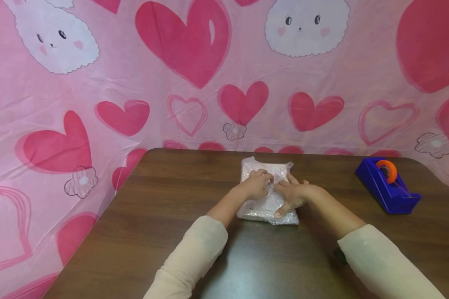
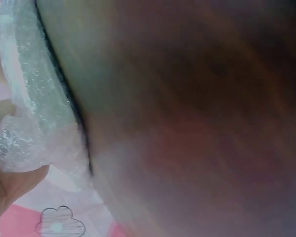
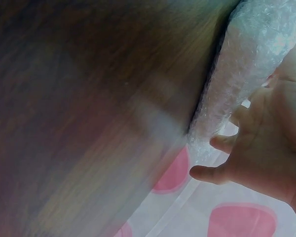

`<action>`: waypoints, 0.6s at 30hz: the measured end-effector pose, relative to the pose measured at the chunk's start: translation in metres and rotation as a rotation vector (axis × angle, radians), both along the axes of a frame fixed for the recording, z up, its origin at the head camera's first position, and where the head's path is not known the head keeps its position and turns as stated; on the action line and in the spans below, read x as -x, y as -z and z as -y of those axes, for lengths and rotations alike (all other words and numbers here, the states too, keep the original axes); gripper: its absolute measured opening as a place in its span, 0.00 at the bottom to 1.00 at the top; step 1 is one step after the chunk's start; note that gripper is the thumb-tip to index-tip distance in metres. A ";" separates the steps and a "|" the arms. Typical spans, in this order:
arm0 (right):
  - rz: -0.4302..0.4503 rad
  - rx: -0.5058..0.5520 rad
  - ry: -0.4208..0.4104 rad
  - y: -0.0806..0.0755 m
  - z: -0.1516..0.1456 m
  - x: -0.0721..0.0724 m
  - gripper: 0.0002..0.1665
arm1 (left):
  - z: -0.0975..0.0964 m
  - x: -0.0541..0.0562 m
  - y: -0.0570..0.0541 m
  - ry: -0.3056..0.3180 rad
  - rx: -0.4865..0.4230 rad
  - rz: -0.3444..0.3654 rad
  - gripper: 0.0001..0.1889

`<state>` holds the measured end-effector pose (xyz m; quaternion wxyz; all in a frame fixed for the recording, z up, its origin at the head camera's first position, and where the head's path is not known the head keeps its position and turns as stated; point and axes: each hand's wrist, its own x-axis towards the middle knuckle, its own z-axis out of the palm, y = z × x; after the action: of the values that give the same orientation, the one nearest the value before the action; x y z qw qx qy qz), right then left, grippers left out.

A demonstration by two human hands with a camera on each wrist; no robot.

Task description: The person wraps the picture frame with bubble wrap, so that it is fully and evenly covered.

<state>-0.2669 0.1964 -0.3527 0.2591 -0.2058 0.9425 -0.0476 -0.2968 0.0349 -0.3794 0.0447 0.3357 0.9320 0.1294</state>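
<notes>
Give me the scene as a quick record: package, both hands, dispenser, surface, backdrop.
Package: in bubble wrap, lying on the table; contents unclear
Left hand: on the package, fingers bent; whether it pinches the wrap is unclear
Right hand: on the package, fingers spread
Tape dispenser: blue, orange roll, right of the package, untouched
Surface: brown wood-grain table
Backdrop: pink, heart-printed

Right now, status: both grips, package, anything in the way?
Left grip on bubble-wrapped package; right grip on it, fingers spread. Package flat on table. Tape dispenser clear, off right.
</notes>
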 end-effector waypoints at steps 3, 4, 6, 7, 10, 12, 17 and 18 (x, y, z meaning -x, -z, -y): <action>0.005 -0.003 -0.001 0.000 0.000 0.000 0.63 | 0.001 -0.001 0.002 0.002 0.010 0.009 0.19; 0.006 -0.004 -0.001 0.000 0.000 0.000 0.63 | 0.001 -0.001 0.002 0.001 0.010 0.020 0.20; 0.006 0.007 -0.002 -0.001 0.000 0.000 0.64 | 0.002 -0.001 0.001 -0.007 0.007 0.040 0.21; 0.006 0.019 -0.002 0.000 0.000 0.000 0.64 | 0.003 -0.001 0.000 -0.010 0.011 0.049 0.22; -0.017 0.068 -0.006 0.002 -0.003 0.001 0.64 | 0.003 0.000 -0.001 -0.017 0.035 0.053 0.25; -0.055 0.114 -0.022 0.005 -0.006 0.000 0.63 | 0.001 0.000 0.000 -0.009 0.059 0.042 0.26; -0.168 0.260 -0.094 0.012 -0.017 -0.011 0.55 | -0.004 0.000 0.006 0.020 0.110 0.049 0.26; -0.180 0.296 -0.103 0.011 -0.020 -0.013 0.52 | -0.004 -0.001 0.007 0.014 0.126 0.049 0.26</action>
<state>-0.2536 0.2160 -0.3637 0.1428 -0.2931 0.9328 -0.1537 -0.2962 0.0391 -0.3868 0.0897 0.3353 0.9346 0.0783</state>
